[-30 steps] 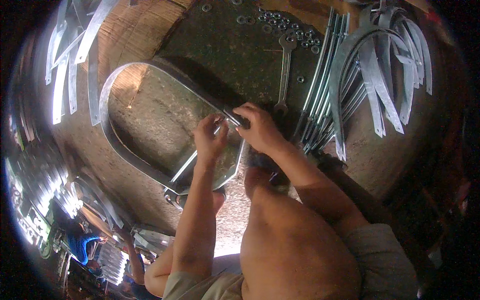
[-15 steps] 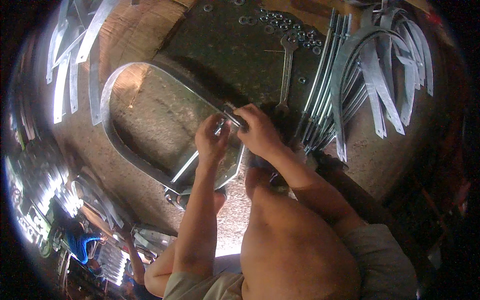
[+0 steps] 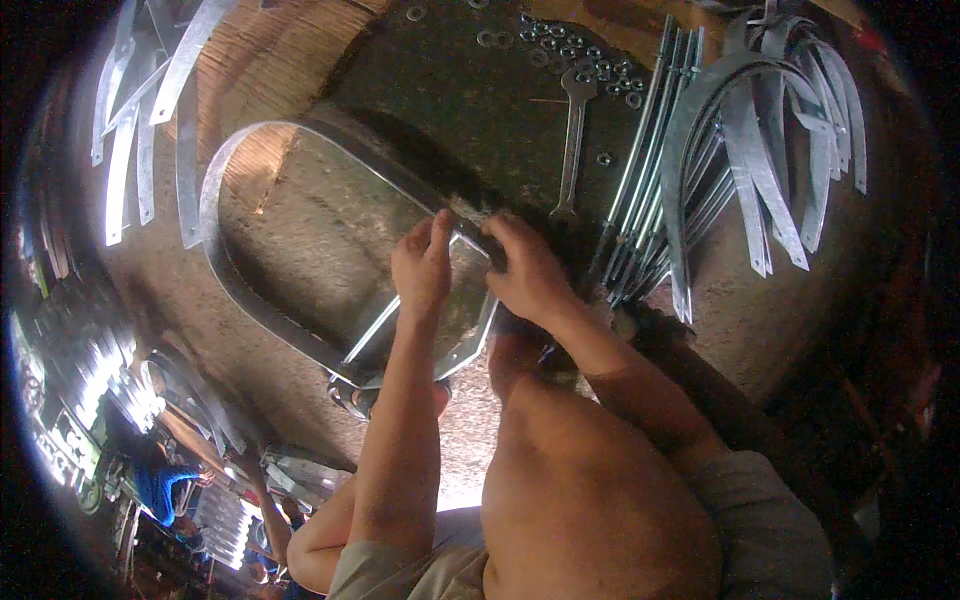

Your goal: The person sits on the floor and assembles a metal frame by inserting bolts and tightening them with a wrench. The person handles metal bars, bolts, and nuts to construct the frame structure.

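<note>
A flat grey metal band [image 3: 225, 258], bent into a long U, stands on its edge in front of me. A thin metal rod [image 3: 372, 332] crosses between its two arms near their ends. My right hand [image 3: 528, 272] is closed round the end of the far arm, its fingers curled over the strip. Beside it, my left hand [image 3: 421, 268] grips the same arm where the rod meets it, thumb up against the strip. The fingertips of my left hand are partly hidden, as is any nut at the rod's end. The other arm's end rests near my foot.
An open-ended wrench [image 3: 572, 150] lies ahead, below scattered nuts and washers [image 3: 570, 48]. Several threaded rods [image 3: 640, 150] and a pile of bent bands [image 3: 745, 140] are at the right. More metal strips [image 3: 185, 70] lie far left. A person in blue [image 3: 160, 490] is at lower left.
My left hand has shifted slightly up to the band, its thumb now stretched along it. The small shiny piece at its fingers no longer shows. My right hand has moved slightly right and down.
</note>
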Motion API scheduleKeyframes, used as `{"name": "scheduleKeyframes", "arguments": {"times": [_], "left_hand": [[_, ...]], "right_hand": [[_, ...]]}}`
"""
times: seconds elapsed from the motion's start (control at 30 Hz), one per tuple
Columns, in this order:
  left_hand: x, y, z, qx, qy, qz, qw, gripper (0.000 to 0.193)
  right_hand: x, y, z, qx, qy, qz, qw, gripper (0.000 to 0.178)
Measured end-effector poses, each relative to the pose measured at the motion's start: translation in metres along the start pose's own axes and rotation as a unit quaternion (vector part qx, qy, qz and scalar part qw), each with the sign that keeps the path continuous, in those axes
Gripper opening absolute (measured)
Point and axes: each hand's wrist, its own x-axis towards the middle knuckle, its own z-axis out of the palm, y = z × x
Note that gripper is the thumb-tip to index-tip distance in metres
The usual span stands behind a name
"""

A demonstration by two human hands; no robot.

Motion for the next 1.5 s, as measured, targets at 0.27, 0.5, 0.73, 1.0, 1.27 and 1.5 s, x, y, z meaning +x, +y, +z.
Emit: {"name": "scheduleKeyframes", "arguments": {"times": [0.27,0.5,0.73,1.0,1.27,1.5], "left_hand": [[0.006,-0.007,0.004,-0.093,-0.044,-0.104,0.989,0.043],[0.005,-0.001,0.006,-0.091,-0.049,-0.11,0.989,0.048],[0.005,0.003,0.009,-0.103,-0.042,-0.105,0.988,0.047],[0.007,-0.007,0.012,-0.044,-0.035,-0.086,0.995,0.044],[0.005,-0.017,0.017,-0.117,-0.013,-0.067,0.991,0.051],[0.001,-0.022,-0.002,-0.151,-0.117,-0.031,0.981,0.029]], "right_hand": [[-0.005,0.006,0.006,-0.036,0.049,-0.009,0.998,0.049],[-0.005,0.009,-0.001,-0.03,0.036,0.001,0.999,0.05],[-0.005,0.01,0.001,-0.02,0.062,0.0,0.998,0.048],[0.013,0.0,-0.002,0.001,0.05,-0.012,0.999,0.047],[0.019,-0.004,-0.004,0.005,0.012,0.01,1.0,0.047],[0.021,0.004,-0.002,0.025,0.014,-0.003,1.0,0.045]]}}
